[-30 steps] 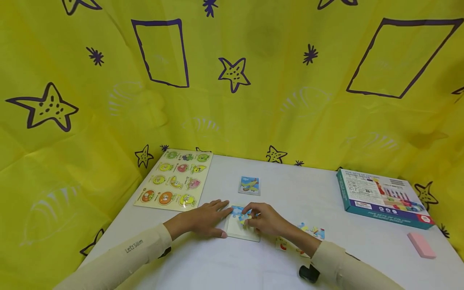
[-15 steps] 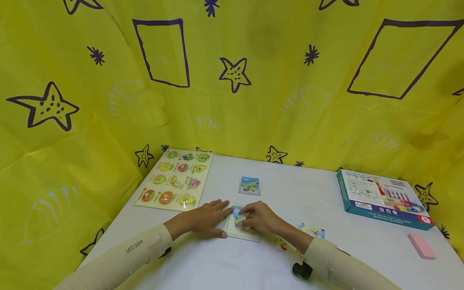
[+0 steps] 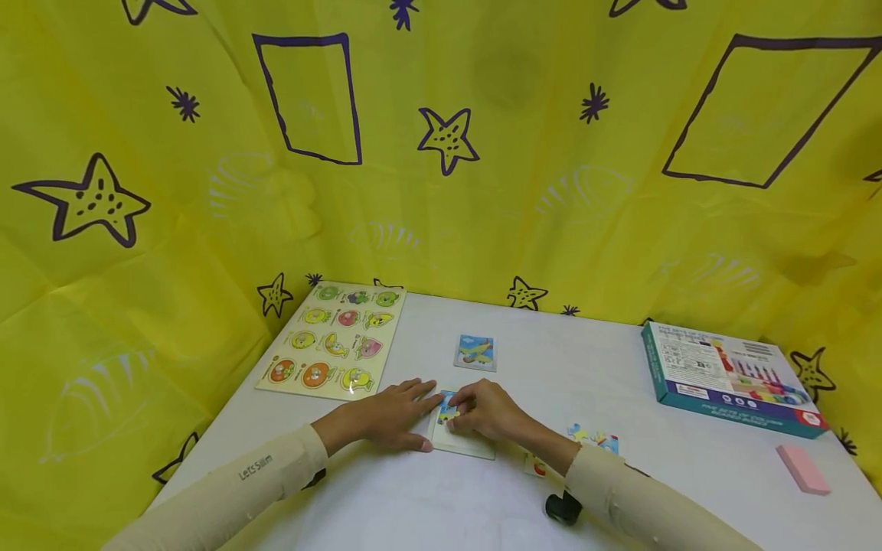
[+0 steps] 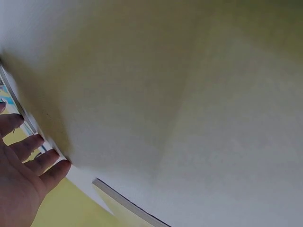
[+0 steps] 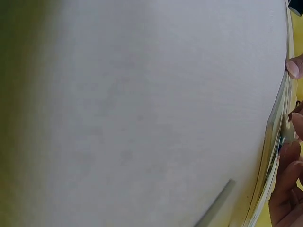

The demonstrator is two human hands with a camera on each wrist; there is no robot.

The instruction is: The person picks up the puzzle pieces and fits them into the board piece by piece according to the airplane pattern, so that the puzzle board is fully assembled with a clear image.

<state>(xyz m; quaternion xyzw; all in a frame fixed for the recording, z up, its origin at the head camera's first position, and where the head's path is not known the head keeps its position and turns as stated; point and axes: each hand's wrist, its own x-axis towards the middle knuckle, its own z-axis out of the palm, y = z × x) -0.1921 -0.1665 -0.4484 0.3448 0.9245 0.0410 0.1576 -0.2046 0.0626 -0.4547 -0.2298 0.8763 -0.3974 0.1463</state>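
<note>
My left hand (image 3: 396, 415) lies with fingers spread on the table, its thumb and a fingertip at the left edge of a small pale puzzle tray (image 3: 463, 445). Over the tray's upper left part, my right hand (image 3: 491, 411) pinches a blue and yellow jigsaw piece (image 3: 446, 414) between thumb and fingers. The right fingers hide much of the tray's upper right. In the left wrist view, the left hand (image 4: 28, 172) shows its extended fingers. At the right wrist view's edge, the right hand (image 5: 286, 184) is curled above the tray, the piece mostly hidden.
Behind the tray lies a small airplane picture puzzle (image 3: 475, 353). Loose jigsaw pieces (image 3: 594, 438) lie near the right forearm, partly covered by it. A fruit board (image 3: 347, 334) is at back left; a boxed set (image 3: 730, 375) and a pink block (image 3: 804, 468) are at right.
My right hand has shifted slightly left with the jigsaw piece, toward the tray's left side. The left hand has stayed in place at the tray's edge.
</note>
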